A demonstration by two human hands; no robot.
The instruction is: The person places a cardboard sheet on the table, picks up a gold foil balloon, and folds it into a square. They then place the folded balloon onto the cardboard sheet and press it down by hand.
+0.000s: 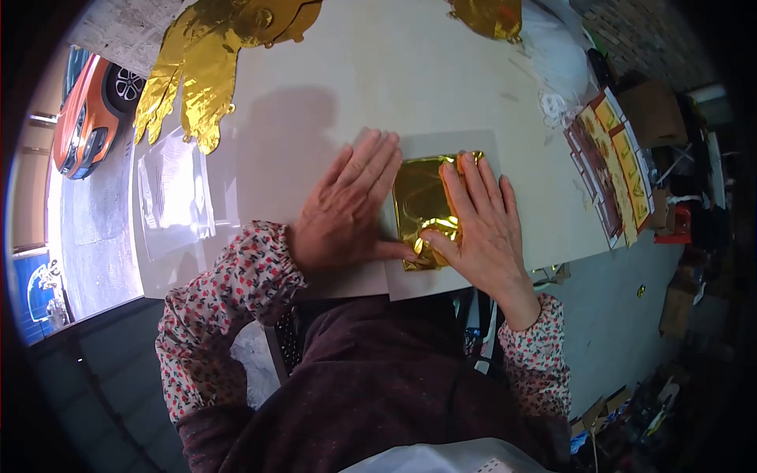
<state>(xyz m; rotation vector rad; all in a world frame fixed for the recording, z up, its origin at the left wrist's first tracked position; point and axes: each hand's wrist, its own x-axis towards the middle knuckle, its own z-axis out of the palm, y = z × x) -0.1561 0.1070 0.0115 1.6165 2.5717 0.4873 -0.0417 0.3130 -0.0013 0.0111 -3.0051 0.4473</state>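
A folded gold foil balloon (420, 191) lies flat near the table's front edge, shiny and roughly rectangular. My right hand (486, 217) rests flat over its right side, fingers stretched out. On the left, my left hand (351, 205) is held flat with its fingers extended and close together, its thumb reaching to the foil's lower left part. Nothing is gripped in either hand. Beneath the foil and the right hand is a pale sheet or board (441, 285) on the table.
More gold foil balloons (201, 71) lie at the back left, and another gold piece (490, 17) at the back. Clear plastic sleeves (175, 193) sit on the left. At right are a white plastic bag (556, 63) and printed packaging (611, 169) by the table edge.
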